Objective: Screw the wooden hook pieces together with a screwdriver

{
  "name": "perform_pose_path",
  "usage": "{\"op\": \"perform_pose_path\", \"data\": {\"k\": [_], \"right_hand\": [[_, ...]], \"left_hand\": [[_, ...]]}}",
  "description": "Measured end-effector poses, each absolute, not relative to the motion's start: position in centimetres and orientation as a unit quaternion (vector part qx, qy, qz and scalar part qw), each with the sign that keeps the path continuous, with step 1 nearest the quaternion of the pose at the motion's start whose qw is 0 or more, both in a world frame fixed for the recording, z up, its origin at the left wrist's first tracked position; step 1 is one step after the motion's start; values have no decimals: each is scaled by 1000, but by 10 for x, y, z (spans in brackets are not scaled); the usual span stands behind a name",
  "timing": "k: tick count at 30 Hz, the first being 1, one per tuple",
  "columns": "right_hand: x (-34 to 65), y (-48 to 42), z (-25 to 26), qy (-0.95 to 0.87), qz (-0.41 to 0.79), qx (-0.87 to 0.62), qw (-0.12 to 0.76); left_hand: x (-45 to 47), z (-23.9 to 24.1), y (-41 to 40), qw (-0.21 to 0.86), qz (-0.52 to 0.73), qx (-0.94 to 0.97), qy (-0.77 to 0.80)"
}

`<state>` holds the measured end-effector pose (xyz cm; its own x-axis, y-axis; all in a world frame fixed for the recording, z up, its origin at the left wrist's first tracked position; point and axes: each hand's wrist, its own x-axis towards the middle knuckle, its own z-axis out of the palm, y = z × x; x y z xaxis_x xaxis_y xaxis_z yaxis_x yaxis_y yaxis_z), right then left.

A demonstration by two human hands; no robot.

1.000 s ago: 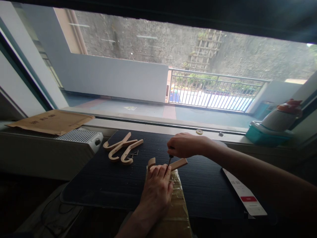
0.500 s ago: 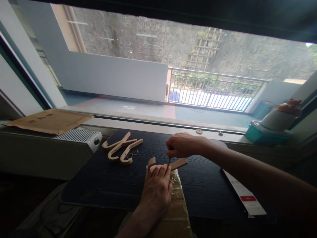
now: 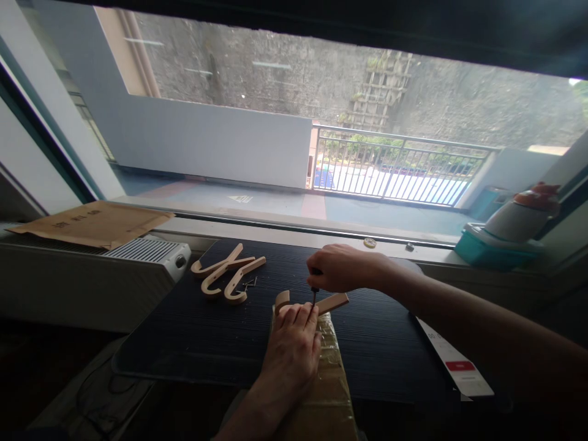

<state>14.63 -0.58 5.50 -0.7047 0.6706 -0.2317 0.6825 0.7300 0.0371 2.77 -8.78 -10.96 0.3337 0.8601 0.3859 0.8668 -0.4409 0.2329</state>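
My right hand [image 3: 342, 267] is closed round the handle of a small screwdriver [image 3: 313, 296] that stands upright on a wooden hook [image 3: 331, 302]. The hook lies across the far end of a taped cardboard box [image 3: 327, 380] on the black desk [image 3: 193, 331]. My left hand [image 3: 293, 349] lies on the box with its fingertips pressed against the hook and pinching at the screwdriver's tip. What sits between those fingertips is too small to make out.
Three more wooden hooks [image 3: 226, 274] and a few small screws [image 3: 250, 283] lie at the desk's far left. A phone [image 3: 454, 361] with a lit screen rests at the right. A white radiator [image 3: 138, 251], a brown envelope [image 3: 92, 223] and a teal container [image 3: 496, 248] flank the window sill.
My right hand has shifted very slightly on the screwdriver handle. The left hand, the hook and the box stay where they were.
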Motion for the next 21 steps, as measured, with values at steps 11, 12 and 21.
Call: {"op": "perform_pose_path", "data": {"k": [11, 12, 21], "right_hand": [[146, -6, 64, 925, -47, 329, 186], [146, -5, 62, 924, -42, 334, 184], [147, 1, 62, 910, -26, 374, 175]], "left_hand": [[28, -110, -88, 7, -227, -816, -532], [28, -109, -89, 5, -227, -816, -531], [29, -110, -89, 7, -230, -816, -530]]}}
